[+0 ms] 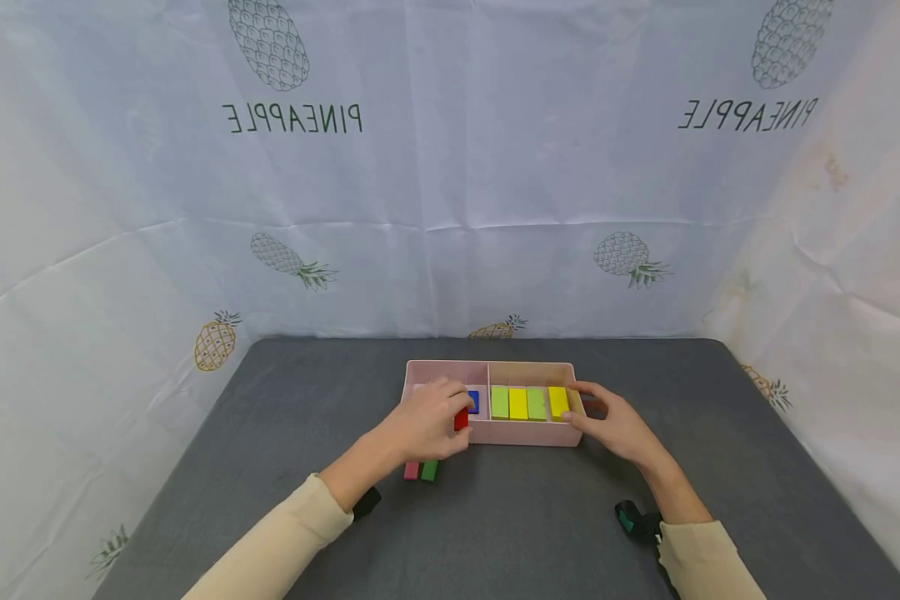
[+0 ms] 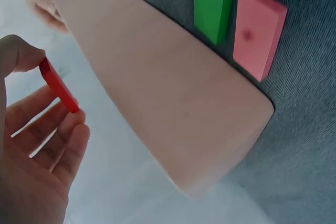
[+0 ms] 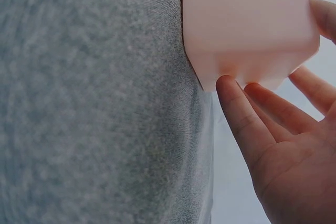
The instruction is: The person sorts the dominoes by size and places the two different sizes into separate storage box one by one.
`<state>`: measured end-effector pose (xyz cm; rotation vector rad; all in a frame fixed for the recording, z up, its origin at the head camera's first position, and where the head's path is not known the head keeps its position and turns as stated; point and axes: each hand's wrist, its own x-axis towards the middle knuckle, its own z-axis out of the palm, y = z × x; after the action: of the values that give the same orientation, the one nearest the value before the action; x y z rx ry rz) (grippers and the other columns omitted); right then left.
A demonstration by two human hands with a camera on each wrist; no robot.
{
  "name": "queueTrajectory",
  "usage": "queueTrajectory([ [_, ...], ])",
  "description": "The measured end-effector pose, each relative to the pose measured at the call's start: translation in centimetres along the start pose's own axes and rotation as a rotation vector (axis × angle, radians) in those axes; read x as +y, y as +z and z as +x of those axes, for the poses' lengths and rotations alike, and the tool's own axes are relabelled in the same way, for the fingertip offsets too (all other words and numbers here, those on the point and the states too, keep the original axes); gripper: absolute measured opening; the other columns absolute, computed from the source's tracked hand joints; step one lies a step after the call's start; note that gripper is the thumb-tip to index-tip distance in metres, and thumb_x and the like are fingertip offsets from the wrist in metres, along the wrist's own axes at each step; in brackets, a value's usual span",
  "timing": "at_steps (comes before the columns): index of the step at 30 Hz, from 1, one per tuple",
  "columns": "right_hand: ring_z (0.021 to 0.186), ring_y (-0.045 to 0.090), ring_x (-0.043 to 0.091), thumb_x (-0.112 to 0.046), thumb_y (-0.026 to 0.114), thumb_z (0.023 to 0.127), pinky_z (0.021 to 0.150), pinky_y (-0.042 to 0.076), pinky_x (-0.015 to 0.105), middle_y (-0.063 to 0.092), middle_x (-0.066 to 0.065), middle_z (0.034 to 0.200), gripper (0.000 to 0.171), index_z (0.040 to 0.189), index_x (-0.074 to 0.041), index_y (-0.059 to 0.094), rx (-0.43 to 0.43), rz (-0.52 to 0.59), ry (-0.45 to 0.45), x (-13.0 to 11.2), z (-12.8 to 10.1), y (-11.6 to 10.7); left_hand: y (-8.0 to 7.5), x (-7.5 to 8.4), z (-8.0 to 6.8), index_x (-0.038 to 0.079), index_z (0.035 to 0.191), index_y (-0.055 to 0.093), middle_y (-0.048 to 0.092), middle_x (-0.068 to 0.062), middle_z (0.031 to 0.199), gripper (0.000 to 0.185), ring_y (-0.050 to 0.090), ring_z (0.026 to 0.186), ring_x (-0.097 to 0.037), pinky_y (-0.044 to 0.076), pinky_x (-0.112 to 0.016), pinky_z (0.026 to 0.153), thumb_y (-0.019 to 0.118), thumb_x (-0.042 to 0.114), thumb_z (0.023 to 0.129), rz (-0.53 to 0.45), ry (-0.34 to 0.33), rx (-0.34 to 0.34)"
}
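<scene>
A left hand [image 1: 426, 423] pinches one red block [image 1: 461, 419] over a pink two-compartment box [image 1: 521, 433]. The right hand [image 1: 613, 425], fingers spread, steadies the box's end. Four yellow-green blocks [image 1: 528, 403] and one blue block [image 1: 473, 401] sit inside; one green block [image 1: 429, 470] and one pink block [image 1: 412, 470] lie outside.

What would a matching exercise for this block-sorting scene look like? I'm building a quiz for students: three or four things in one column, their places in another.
Things:
1. red block
2. blue block
3. pink block
4. yellow block at the row's end

Places:
A. lying on the grey mat, in front of the pink box, beside a green block
B. in the box's right compartment, next to the right hand
C. pinched in the left hand
D. in the box's left compartment

Pairs: 1-C, 2-D, 3-A, 4-B
</scene>
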<state>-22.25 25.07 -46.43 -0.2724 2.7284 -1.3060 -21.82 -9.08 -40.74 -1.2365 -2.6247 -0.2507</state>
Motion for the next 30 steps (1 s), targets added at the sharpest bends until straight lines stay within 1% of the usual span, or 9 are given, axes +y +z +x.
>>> queueTrajectory([
  [4, 0.135, 0.046, 0.05, -0.039, 0.069, 0.097, 0.097, 0.047, 0.064, 0.038, 0.025, 0.155, 0.074, 0.154, -0.004, 0.038, 0.0, 0.007, 0.0, 0.2, 0.0, 0.0, 0.0, -0.5, 0.5, 0.009, 0.111, 0.071, 0.068, -0.001, 0.106, 0.029, 0.057, 0.094, -0.017, 0.052, -0.031, 0.085, 0.073, 0.026, 0.087, 0.004, -0.021, -0.015],
  [8, 0.135, 0.045, 0.05, -0.039, 0.068, 0.097, 0.097, 0.047, 0.064, 0.038, 0.026, 0.156, 0.074, 0.155, -0.004, 0.037, 0.0, 0.006, 0.001, 0.3, 0.1, 0.0, 0.3, -1.2, 1.1, 0.009, 0.11, 0.071, 0.066, 0.0, 0.103, 0.027, 0.055, 0.093, -0.016, 0.051, -0.031, 0.086, 0.07, 0.025, 0.088, -0.004, -0.038, -0.04],
  [15, 0.134, 0.045, 0.05, -0.04, 0.068, 0.097, 0.097, 0.047, 0.064, 0.038, 0.026, 0.155, 0.074, 0.155, -0.004, 0.037, 0.0, -0.001, 0.008, 0.3, 0.1, 0.1, 0.8, -2.2, 2.2, 0.008, 0.116, 0.07, 0.068, -0.004, 0.113, 0.031, 0.058, 0.104, -0.021, 0.051, -0.035, 0.096, 0.07, 0.025, 0.09, -0.042, -0.116, -0.097],
  [18, 0.135, 0.046, 0.05, -0.04, 0.069, 0.097, 0.097, 0.047, 0.064, 0.038, 0.025, 0.155, 0.074, 0.154, -0.005, 0.038, 0.005, 0.004, 0.012, 0.3, 0.2, 0.2, 1.0, -2.6, 2.6, 0.008, 0.118, 0.07, 0.067, -0.004, 0.116, 0.033, 0.058, 0.107, -0.021, 0.051, -0.036, 0.098, 0.071, 0.025, 0.09, -0.061, -0.143, -0.127],
  [23, 0.135, 0.045, 0.05, -0.04, 0.069, 0.097, 0.097, 0.047, 0.064, 0.038, 0.024, 0.156, 0.074, 0.154, -0.005, 0.038, 0.006, 0.001, 0.009, 0.4, 0.2, 0.2, 1.5, -3.0, 3.2, 0.007, 0.118, 0.07, 0.066, -0.004, 0.115, 0.032, 0.056, 0.102, -0.02, 0.053, -0.034, 0.092, 0.07, 0.025, 0.091, -0.074, -0.165, -0.178],
  [27, 0.135, 0.045, 0.05, -0.04, 0.068, 0.097, 0.098, 0.047, 0.064, 0.038, 0.025, 0.156, 0.074, 0.155, -0.005, 0.038, 0.005, 0.0, 0.004, 0.4, 0.2, 0.1, 1.9, -3.4, 3.5, 0.007, 0.116, 0.071, 0.066, -0.004, 0.111, 0.03, 0.056, 0.098, -0.02, 0.053, -0.034, 0.086, 0.068, 0.023, 0.091, -0.075, -0.162, -0.194],
  [30, 0.135, 0.045, 0.05, -0.04, 0.068, 0.097, 0.098, 0.046, 0.064, 0.038, 0.025, 0.156, 0.074, 0.155, -0.005, 0.038, 0.005, 0.01, 0.004, 0.4, 0.1, 0.1, 2.3, -3.7, 3.8, 0.008, 0.117, 0.071, 0.065, -0.004, 0.112, 0.03, 0.056, 0.099, -0.02, 0.054, -0.034, 0.086, 0.068, 0.022, 0.091, -0.072, -0.171, -0.214],
])
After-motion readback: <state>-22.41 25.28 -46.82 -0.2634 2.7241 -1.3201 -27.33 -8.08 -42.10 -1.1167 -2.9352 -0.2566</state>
